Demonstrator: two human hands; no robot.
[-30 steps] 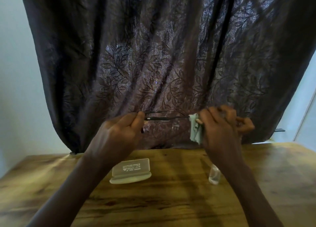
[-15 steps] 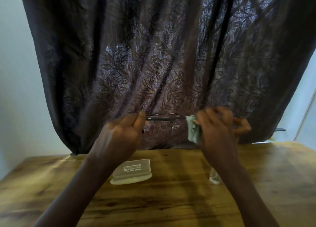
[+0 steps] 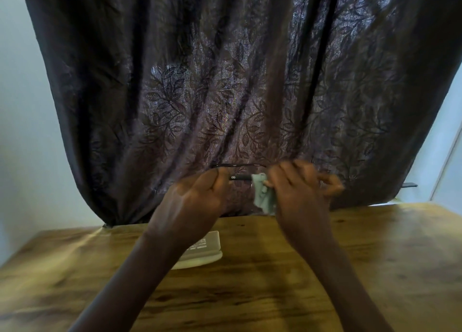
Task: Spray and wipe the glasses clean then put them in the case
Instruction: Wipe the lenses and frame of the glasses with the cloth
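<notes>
Dark thin-framed glasses point(image 3: 240, 177) are held in the air above the table, in front of the curtain. My left hand point(image 3: 197, 201) grips their left end between thumb and fingers. My right hand point(image 3: 297, 189) pinches a pale green cloth point(image 3: 263, 194) against the right part of the frame, and the cloth hangs down below the fingers. A pale, closed glasses case point(image 3: 207, 253) lies on the wooden table point(image 3: 250, 294), partly hidden behind my left forearm. The spray bottle is hidden behind my right arm.
A dark leaf-patterned curtain point(image 3: 237, 94) hangs right behind the hands and reaches down to the table's back edge. Light walls show at both sides. A small dark bracket point(image 3: 410, 185) sticks out at the right.
Both hands have drawn closer together, the right hand and cloth sliding left along the glasses. The view has shifted, and the spray bottle seen earlier is now covered by my right arm.
</notes>
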